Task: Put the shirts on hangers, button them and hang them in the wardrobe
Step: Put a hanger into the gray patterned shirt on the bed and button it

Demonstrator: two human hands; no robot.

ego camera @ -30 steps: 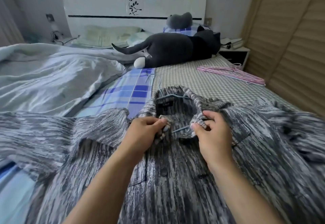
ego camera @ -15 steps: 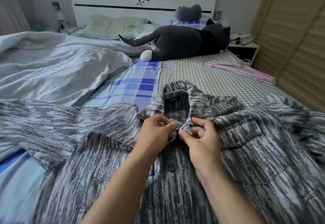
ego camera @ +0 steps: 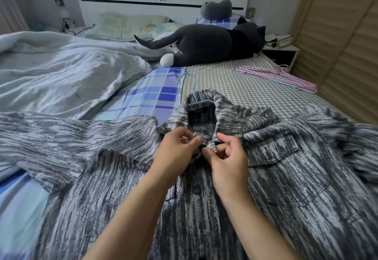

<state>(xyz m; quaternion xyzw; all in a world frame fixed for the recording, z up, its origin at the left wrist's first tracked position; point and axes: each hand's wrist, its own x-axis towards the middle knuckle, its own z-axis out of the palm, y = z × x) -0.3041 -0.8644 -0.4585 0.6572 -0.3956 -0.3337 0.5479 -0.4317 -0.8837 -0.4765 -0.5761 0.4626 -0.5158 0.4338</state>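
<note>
Both hands work at the collar of the grey streaked shirt, which lies spread flat on the bed — left hand pinches one placket edge, right hand pinches the other, almost touching. Blue hanger hook pokes out above the collar. Versus a second ago, the hands have closed in — the wire no longer shows between them.

I see two bare forearms coming up from the bottom edge, no sleeves in view on either. Left hand bare: no glove, ring, watch or strap that I can make out. Right hand bare too, wrist uncovered. Fingernails short and plain where I can see them. Upper arms are cut off by the frame, so clothing can't be told.
</note>
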